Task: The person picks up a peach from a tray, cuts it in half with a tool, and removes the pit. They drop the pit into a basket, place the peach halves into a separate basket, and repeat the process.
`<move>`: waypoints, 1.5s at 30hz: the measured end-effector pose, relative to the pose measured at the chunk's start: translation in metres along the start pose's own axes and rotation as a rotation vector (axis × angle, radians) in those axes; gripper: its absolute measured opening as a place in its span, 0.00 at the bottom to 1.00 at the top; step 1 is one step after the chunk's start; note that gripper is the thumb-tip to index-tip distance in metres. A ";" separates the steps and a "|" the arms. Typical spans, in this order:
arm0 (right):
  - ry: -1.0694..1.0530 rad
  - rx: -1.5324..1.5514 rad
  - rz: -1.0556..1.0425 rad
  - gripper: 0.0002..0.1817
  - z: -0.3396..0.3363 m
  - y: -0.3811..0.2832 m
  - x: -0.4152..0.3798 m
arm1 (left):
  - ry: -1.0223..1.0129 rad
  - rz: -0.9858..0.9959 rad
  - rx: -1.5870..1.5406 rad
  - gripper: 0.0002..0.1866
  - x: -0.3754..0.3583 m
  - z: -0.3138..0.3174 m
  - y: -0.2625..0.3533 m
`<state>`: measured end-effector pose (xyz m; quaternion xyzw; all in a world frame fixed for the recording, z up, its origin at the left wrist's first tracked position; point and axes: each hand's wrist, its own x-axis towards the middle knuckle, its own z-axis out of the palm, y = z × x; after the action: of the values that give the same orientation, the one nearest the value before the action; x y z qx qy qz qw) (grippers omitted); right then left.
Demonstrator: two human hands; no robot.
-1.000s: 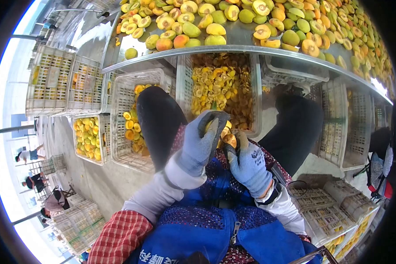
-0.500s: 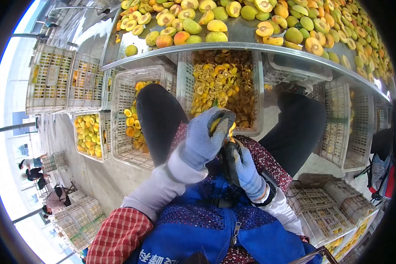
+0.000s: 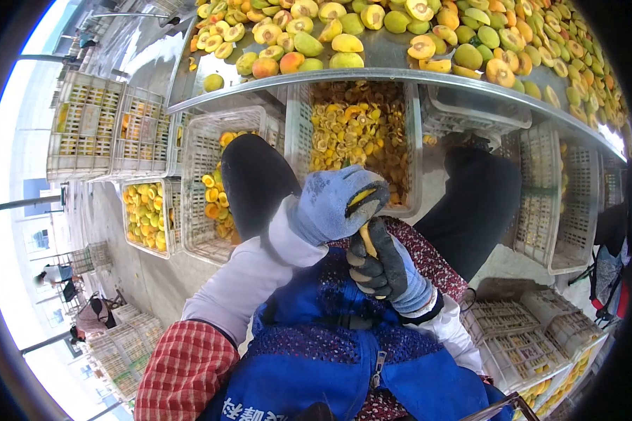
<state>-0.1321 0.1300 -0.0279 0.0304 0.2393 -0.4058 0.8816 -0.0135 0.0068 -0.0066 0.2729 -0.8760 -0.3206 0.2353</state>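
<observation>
My left hand [image 3: 340, 203], in a blue knit glove with a dark palm, is closed around a yellow piece of fruit [image 3: 362, 198], mostly hidden by the fingers. Just below and to its right, my right hand [image 3: 392, 272], gloved the same way, makes a fist around a tool with a slim yellowish handle [image 3: 369, 240]; its working end is out of sight near the left hand. Both hands meet above my lap. Beyond them stands a crate [image 3: 297, 133] holding cut yellow fruit scraps and brown pieces.
A metal table [image 3: 260, 81] across the top carries many whole and halved peach-like fruits [image 3: 347, 43]. A crate [image 3: 196, 158] with orange halves stands by my left knee. Stacked crates [image 3: 84, 126] are at the left, more [image 3: 537, 189] at the right. People sit far left.
The left hand has shifted slightly right and turned its back more toward me. The right hand has closed into a fist, showing the yellowish handle. Orange bits between the hands are out of sight.
</observation>
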 end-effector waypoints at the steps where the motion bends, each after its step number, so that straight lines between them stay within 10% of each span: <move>1: -0.029 0.060 0.017 0.25 0.000 0.001 0.001 | 0.039 0.034 -0.001 0.12 0.000 0.003 -0.001; 9: -0.089 0.161 0.117 0.24 -0.018 0.004 0.003 | 0.109 0.005 -0.022 0.09 -0.005 0.015 -0.002; 11: -0.013 0.032 0.056 0.24 -0.009 0.002 -0.001 | -0.103 -0.414 -0.218 0.10 -0.010 0.019 -0.003; 15: 0.068 -0.062 0.023 0.23 0.001 -0.001 -0.003 | 0.095 -0.440 -0.544 0.08 -0.017 0.028 -0.005; 28: -0.215 0.262 0.167 0.26 -0.017 0.007 0.004 | 0.086 -0.196 -0.186 0.10 -0.014 0.013 0.011; 37: -0.238 0.258 0.234 0.32 -0.023 0.006 0.004 | 0.301 -0.483 -0.497 0.07 -0.017 0.037 0.006; 43: -0.411 0.512 0.243 0.29 -0.024 0.010 0.004 | -0.048 -0.214 -0.078 0.11 -0.006 0.013 0.014; 45: -0.603 0.610 0.195 0.26 -0.028 0.012 0.007 | 0.174 -0.499 -0.686 0.10 -0.011 0.033 0.005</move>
<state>-0.1304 0.1404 -0.0575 0.1920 -0.1638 -0.3635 0.8967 -0.0259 0.0316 -0.0283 0.4082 -0.6030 -0.6160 0.3006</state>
